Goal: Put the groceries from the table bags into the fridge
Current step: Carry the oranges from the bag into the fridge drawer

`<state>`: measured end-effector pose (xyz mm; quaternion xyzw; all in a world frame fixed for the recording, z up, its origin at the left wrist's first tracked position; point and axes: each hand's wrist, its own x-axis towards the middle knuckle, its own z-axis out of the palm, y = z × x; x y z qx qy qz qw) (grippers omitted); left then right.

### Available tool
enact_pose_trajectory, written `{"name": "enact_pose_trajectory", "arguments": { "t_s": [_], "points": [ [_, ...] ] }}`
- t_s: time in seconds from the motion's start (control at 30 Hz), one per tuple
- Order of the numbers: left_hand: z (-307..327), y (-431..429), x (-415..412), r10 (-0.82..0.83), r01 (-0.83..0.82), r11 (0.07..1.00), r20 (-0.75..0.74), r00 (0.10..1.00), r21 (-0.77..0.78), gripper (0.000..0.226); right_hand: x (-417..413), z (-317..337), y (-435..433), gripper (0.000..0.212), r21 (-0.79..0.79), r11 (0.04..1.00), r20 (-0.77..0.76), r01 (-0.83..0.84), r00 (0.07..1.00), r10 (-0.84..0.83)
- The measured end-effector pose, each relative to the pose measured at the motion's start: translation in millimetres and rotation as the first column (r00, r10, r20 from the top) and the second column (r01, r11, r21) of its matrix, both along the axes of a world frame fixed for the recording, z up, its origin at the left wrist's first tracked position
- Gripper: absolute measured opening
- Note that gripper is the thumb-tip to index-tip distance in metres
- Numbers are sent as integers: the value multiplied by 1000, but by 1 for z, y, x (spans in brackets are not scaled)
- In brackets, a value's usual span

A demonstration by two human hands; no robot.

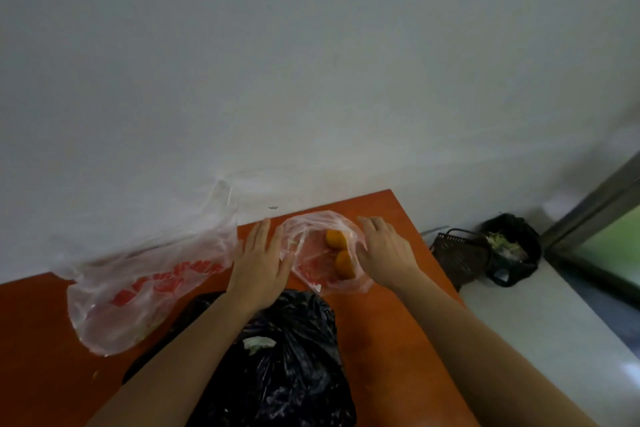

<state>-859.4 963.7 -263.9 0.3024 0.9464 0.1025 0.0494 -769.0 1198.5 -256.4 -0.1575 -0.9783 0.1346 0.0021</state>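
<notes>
A small clear bag with red print (311, 263) lies on the orange table (388, 315), holding two oranges (341, 253). My left hand (261, 263) sits at the bag's left side, fingers straight, touching its plastic edge. My right hand (384, 253) is at the bag's right side, fingers loosely bent over the plastic near the oranges. A larger clear bag with red print (145, 288) lies flat to the left. A black plastic bag (287, 357) stands nearest me, with something pale showing at its opening. The fridge is out of view.
A white wall (311, 80) runs right behind the table. On the floor to the right stand a dark woven basket (457, 256) and a black bin bag (512, 250) with scraps. A glass door frame (595, 211) is at far right.
</notes>
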Motion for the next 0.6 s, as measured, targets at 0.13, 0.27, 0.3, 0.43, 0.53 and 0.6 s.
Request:
{"name": "enact_pose_trajectory", "arguments": {
  "t_s": [0.13,0.27,0.3,0.43,0.53,0.6],
  "points": [
    [-29,10,-27,-112,112,994,71,991,3,72,-40,-41,-2,46,-93,986,118,-138,982,149],
    [-52,26,-43,-200,197,980,150,968,35,46,-63,-90,6,56,-131,971,348,-198,908,232],
    [-57,32,-46,-208,203,978,177,962,46,42,-64,-98,10,62,-114,976,406,-185,888,216],
    [-77,69,-61,-282,279,959,246,927,47,38,-57,-122,33,76,-154,987,491,-44,864,115],
    [-92,109,-73,-292,297,955,270,918,24,41,-51,-135,45,81,-247,969,448,1,887,114],
    [-99,134,-79,-271,280,960,276,922,6,45,-49,-143,46,82,-273,962,407,-3,906,119]
  ]
}}
